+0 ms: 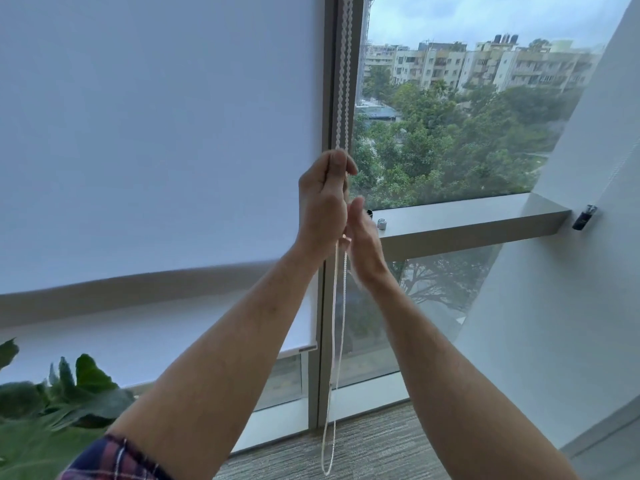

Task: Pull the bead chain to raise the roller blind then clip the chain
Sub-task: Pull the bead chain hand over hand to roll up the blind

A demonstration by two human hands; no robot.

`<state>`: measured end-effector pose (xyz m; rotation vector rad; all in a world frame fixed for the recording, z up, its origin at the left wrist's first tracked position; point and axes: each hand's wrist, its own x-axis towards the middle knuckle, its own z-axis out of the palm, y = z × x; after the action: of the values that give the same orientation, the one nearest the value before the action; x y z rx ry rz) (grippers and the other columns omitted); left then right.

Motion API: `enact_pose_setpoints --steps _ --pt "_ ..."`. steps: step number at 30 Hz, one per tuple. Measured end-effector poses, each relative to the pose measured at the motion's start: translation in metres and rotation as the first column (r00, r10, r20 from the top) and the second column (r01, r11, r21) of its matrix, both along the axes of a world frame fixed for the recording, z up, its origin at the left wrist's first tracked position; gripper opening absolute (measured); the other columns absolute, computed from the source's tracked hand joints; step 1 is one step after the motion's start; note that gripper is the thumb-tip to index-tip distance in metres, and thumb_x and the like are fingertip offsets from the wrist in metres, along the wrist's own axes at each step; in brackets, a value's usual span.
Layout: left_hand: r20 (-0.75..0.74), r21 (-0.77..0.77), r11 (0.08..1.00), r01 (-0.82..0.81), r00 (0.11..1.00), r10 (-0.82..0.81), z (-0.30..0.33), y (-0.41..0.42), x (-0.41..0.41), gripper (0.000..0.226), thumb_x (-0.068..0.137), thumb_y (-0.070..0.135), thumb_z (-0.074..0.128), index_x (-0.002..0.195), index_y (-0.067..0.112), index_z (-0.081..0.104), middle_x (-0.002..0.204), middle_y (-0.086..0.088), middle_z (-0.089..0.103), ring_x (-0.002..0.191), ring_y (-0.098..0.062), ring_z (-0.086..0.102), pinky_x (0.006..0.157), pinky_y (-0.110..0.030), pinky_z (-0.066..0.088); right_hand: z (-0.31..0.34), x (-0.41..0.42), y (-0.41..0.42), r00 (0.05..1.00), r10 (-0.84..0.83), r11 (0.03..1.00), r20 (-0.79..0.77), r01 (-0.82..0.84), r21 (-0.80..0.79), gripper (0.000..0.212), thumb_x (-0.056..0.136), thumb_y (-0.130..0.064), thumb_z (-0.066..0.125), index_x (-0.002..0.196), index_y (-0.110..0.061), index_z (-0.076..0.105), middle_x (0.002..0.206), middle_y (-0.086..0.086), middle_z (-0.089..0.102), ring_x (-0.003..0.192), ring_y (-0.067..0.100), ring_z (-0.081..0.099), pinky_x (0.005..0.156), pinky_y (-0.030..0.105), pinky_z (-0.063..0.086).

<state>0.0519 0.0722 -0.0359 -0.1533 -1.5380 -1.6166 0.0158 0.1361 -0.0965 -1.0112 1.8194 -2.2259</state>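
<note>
Leafy plant (79,386) low on your left, grey carpet (363,441) underfoot, then the roller blind (156,150) hanging nearly to the floor, so there's plenty to raise. Your left hand (323,199) pinches the bead chain (343,84) high, fingers curled round it; your right hand (363,233), just below, has straighter fingers against the strands (grip unclear). Pull straight down along the window frame (327,306), hand over hand. Rightward, a sill (467,220) and a dark clip (585,216) on the wall (554,323).

The bead chain (343,81) is cut off at the top edge, and the left hand (323,199) hides part of it. The right hand (363,237) is blurred, its grip unclear.
</note>
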Motion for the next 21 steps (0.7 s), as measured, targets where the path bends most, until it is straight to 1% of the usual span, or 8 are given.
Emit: enact_pose_setpoints --steps 3,5,7,10,13,16,18,21 --pt "0.045 0.038 0.999 0.026 0.999 -0.028 -0.030 0.003 0.002 0.032 0.100 0.016 0.044 0.070 0.017 0.057 0.052 0.013 0.049 0.048 -0.005 0.038 0.045 -0.021 0.032 0.039 -0.003 0.000 0.999 -0.018 0.993 0.031 0.021 -0.112 0.050 0.108 -0.041 0.025 0.106 -0.014 0.066 0.094 0.007 0.069 0.085 0.015 0.068 0.071 0.024 0.054" --pt "0.096 0.051 0.998 0.021 0.995 -0.026 -0.050 0.000 0.003 0.035 0.101 0.014 0.044 0.069 0.019 0.056 0.050 0.013 0.045 0.048 -0.007 0.034 0.046 -0.022 0.029 0.064 -0.001 -0.001 0.999 0.036 0.981 0.026 -0.030 -0.194 0.048 0.108 -0.036 0.026 0.108 -0.007 0.064 0.090 0.014 0.065 0.079 0.024 0.065 0.071 0.032 0.055" --pt "0.148 0.063 0.998 0.008 0.989 -0.017 -0.065 -0.002 0.005 0.037 0.103 0.016 0.043 0.068 0.019 0.055 0.047 0.013 0.036 0.045 -0.007 0.029 0.044 -0.021 0.025 0.086 0.003 -0.003 0.997 0.078 0.968 -0.018 -0.080 -0.236 0.045 0.107 -0.034 0.028 0.108 -0.005 0.063 0.082 0.012 0.063 0.065 0.023 0.060 0.062 0.036 0.052" --pt "0.183 0.041 0.999 -0.007 0.983 -0.001 -0.074 -0.002 0.009 0.040 0.100 0.019 0.042 0.064 0.028 0.055 0.047 0.013 0.033 0.045 -0.007 0.027 0.043 -0.021 0.023 0.105 0.011 -0.015 0.998 0.052 0.972 -0.047 -0.061 -0.226 0.036 0.108 -0.027 0.033 0.093 -0.011 0.061 0.063 0.001 0.047 0.045 0.010 0.038 0.042 0.025 0.029" --pt "0.192 0.016 1.000 0.024 0.981 -0.026 -0.075 0.001 0.010 0.046 0.096 0.012 0.041 0.057 0.034 0.052 0.046 0.014 0.033 0.044 -0.005 0.026 0.042 -0.021 0.022 0.098 0.015 -0.024 0.993 -0.077 0.969 -0.095 0.052 -0.240 0.037 0.108 -0.020 0.035 0.073 -0.018 0.048 0.057 -0.006 0.033 0.045 0.007 0.026 0.040 0.024 0.021" --pt "0.213 -0.051 0.995 0.090 0.974 -0.078 -0.078 -0.004 0.011 0.036 0.096 0.015 0.043 0.061 0.016 0.047 0.048 0.014 0.035 0.045 -0.006 0.027 0.045 -0.021 0.023 0.087 0.014 -0.022 0.976 -0.139 0.964 -0.166 0.095 -0.250 0.037 0.107 -0.021 0.037 0.071 -0.023 0.046 0.055 -0.013 0.034 0.047 0.009 0.027 0.041 0.025 0.023" --pt "0.228 -0.118 0.985 0.125 0.969 -0.096 -0.078 -0.012 0.012 0.040 0.098 0.024 0.044 0.065 0.001 0.047 0.053 0.003 0.039 0.048 -0.010 0.032 0.047 -0.028 0.026 0.081 0.014 -0.018 0.968 -0.177 0.958 -0.179 0.128 -0.257 0.036 0.105 -0.022 0.038 0.070 -0.025 0.046 0.055 -0.015 0.035 0.048 0.010 0.028 0.043 0.024 0.025" --pt "0.201 -0.080 0.995 0.052 0.979 -0.035 -0.065 -0.023 0.015 0.036 0.100 0.028 0.039 0.089 0.004 0.063 0.077 -0.009 0.059 0.070 -0.019 0.054 0.063 -0.036 0.043 0.063 0.016 -0.018 0.955 -0.239 0.956 -0.178 0.199 -0.216 0.034 0.104 -0.024 0.040 0.071 -0.025 0.048 0.058 -0.014 0.041 0.052 0.009 0.035 0.047 0.030 0.032"
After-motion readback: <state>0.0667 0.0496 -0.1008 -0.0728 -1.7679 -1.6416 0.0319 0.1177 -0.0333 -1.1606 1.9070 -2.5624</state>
